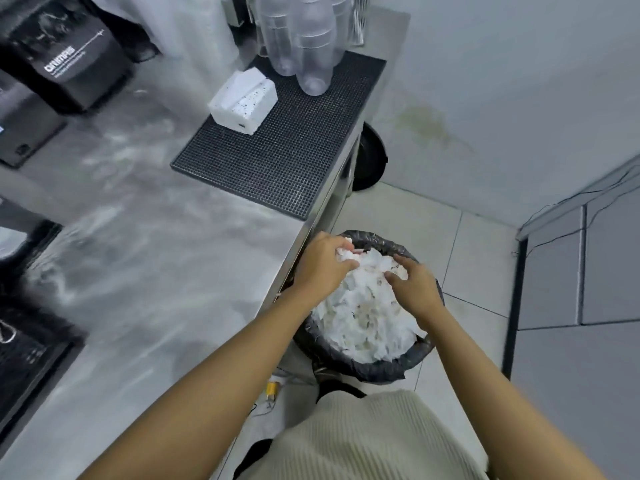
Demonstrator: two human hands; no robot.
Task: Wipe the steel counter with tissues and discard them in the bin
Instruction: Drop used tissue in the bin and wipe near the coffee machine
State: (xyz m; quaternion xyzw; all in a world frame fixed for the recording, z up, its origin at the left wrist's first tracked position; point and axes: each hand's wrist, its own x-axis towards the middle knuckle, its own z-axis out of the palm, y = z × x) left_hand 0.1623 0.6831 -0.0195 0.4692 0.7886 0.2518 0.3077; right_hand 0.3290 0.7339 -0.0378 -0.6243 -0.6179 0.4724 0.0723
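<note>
Left hand [322,263] fingers curl round crumpled white tissue wad [346,252] over round black-lined bin [381,370]; right hand [415,289] fingers bent on tissue heap [363,317], grip unclear.

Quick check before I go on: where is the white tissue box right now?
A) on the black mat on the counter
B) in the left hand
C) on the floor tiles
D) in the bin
A: the white tissue box sits on the black mat on the steel counter, well apart from the bin.
</note>
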